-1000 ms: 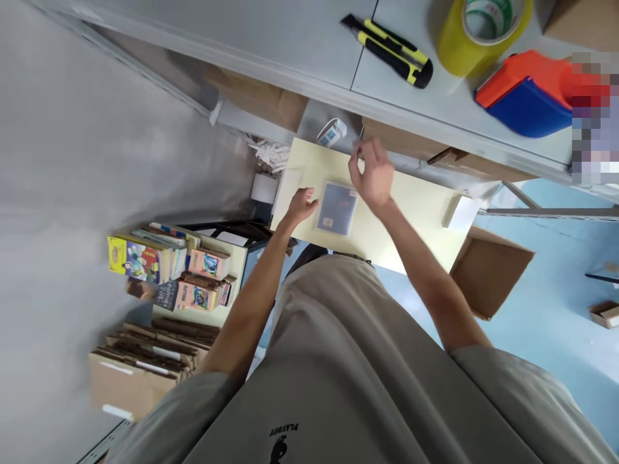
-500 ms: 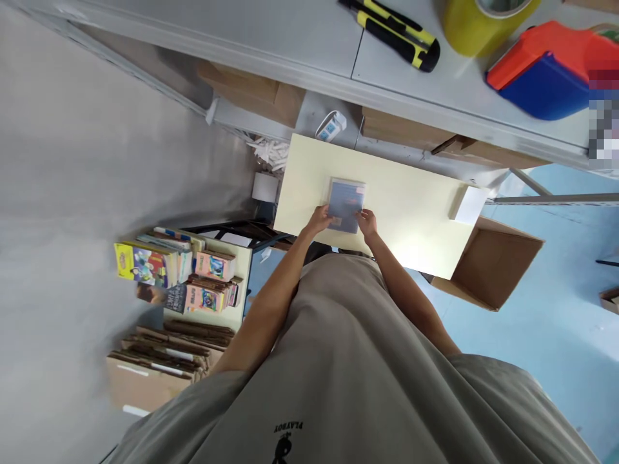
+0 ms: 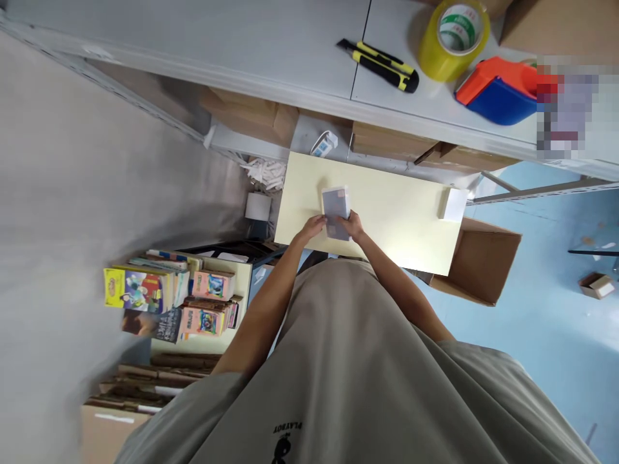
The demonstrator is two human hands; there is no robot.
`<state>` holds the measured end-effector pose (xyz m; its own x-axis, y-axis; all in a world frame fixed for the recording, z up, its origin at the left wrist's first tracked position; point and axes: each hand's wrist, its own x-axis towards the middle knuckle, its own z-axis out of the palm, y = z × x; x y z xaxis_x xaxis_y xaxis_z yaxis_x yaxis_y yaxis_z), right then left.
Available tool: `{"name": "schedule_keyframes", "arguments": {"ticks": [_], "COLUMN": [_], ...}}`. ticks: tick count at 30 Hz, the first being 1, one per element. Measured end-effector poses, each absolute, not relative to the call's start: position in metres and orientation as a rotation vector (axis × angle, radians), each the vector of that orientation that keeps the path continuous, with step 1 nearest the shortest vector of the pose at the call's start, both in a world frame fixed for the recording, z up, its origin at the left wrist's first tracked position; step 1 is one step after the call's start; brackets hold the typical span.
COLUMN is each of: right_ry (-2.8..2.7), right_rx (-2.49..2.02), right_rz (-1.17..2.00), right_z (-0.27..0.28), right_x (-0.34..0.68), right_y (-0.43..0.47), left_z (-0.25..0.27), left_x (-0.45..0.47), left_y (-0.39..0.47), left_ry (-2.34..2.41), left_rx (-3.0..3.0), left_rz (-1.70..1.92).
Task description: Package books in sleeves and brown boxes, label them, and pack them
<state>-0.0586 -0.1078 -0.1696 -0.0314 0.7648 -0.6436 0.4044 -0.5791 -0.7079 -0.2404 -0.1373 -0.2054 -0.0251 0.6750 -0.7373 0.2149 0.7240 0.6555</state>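
Flattened cardboard (image 3: pixel 111 432) stands at far left, below a stack of colourful books (image 3: pixel 138 290) whose titles are too small to read. On the grey-brown shirt (image 3: pixel 329 361), "PLAYBOY" appears upside down. The left grip (image 3: pixel 313 225) has its fingertips at the left edge of a blue-grey book (image 3: pixel 334 205); whether they pinch or just touch, I cannot tell. The book is between the two hands, over the near left part of the pale yellow surface (image 3: pixel 396 212). The right grip (image 3: pixel 354 225) grasps its right edge, thumb across the cover; the small label in its upper right corner is illegible. On the grey shelf (image 3: pixel 232 38) are a yellow-and-black cutter (image 3: pixel 382 66), yellow tape (image 3: pixel 435 55) with a green-and-white core and a red-and-blue dispenser (image 3: pixel 500 100). A white box (image 3: pixel 454 205) sits at the surface's right end, near an open carton (image 3: pixel 483 261).
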Motion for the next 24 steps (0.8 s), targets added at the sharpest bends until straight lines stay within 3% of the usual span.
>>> {"name": "schedule_keyframes", "arguments": {"ticks": [5, 10, 16, 24], "right_ry": [-1.024, -0.869, -0.686, -0.667], "right_rx": [-1.49, -1.3, -1.204, -1.179], "right_rz": [1.913, 1.978, 1.89, 1.842], "right_z": [-0.113, -0.068, -0.066, -0.059], "right_x": [-0.018, 0.014, 0.014, 0.006], "right_y": [-0.119, -0.137, -0.143, -0.15], "left_z": [-0.17, -0.12, -0.076, -0.064], "left_x": [-0.278, -0.273, -0.237, -0.239], "left_y": [-0.132, -0.135, -0.137, -0.136], "left_ry": [1.558, 1.154, 1.196, 1.235], "left_rx": [0.71, 0.732, 0.75, 0.838], "left_rz": [0.621, 0.785, 0.852, 0.884]}}
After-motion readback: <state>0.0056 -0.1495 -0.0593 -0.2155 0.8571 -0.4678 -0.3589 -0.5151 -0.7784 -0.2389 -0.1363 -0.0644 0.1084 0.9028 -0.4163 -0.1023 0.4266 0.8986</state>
